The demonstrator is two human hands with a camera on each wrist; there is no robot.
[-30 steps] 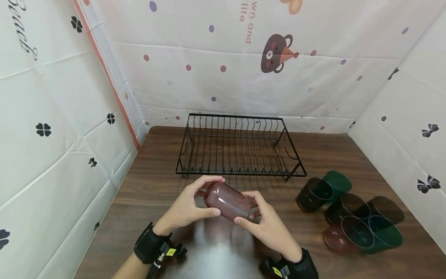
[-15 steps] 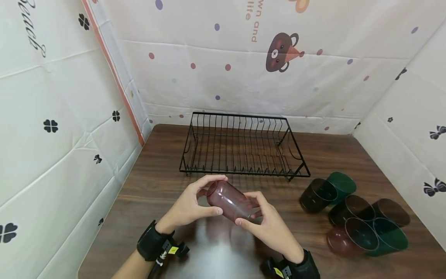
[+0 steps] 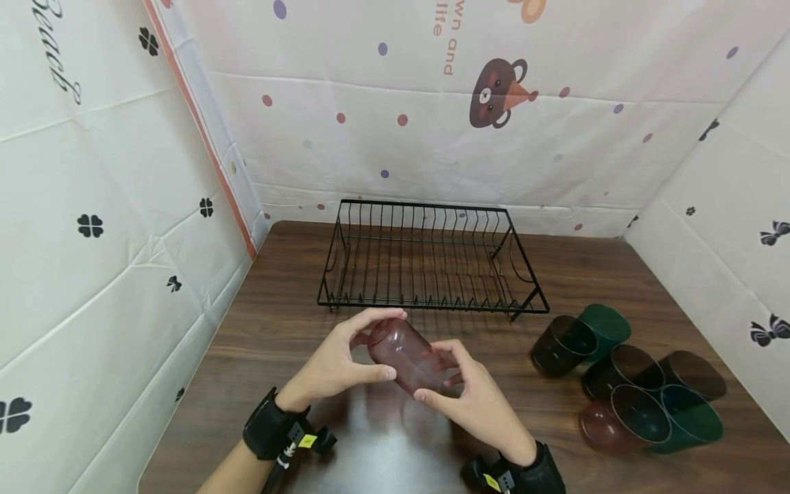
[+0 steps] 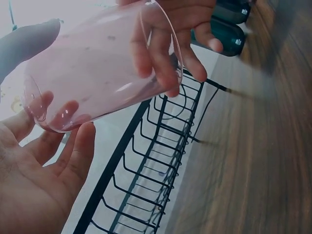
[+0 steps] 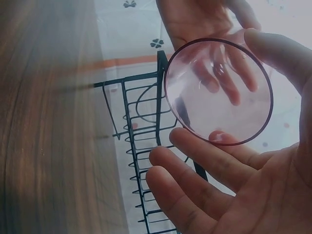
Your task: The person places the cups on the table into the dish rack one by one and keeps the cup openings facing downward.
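Observation:
Both hands hold a see-through reddish-pink drinking glass (image 3: pixel 410 360) in front of the rack, tipped on its side. My left hand (image 3: pixel 336 360) grips the base end between thumb and fingers. At the rim end, my right hand (image 3: pixel 472 394) holds with its thumb on the near side and fingers on the far side. The right wrist view looks straight into the glass's round open mouth (image 5: pixel 219 41), with left fingers showing through the wall. In the left wrist view the pink wall (image 4: pixel 92 73) lies between the two hands.
A black wire dish rack (image 3: pixel 432 305) stands at the back of the brown wooden table (image 3: pixel 259 343). To the right are several tinted glasses: dark ones (image 3: pixel 549 350), green ones (image 3: pixel 607 326) and a red one (image 3: pixel 595 429). Printed cloth walls (image 3: pixel 308 158) enclose the back and sides.
The head view has shifted a little. Both hands keep hold of the glass, which has turned slightly, so the shine on its side has faded.

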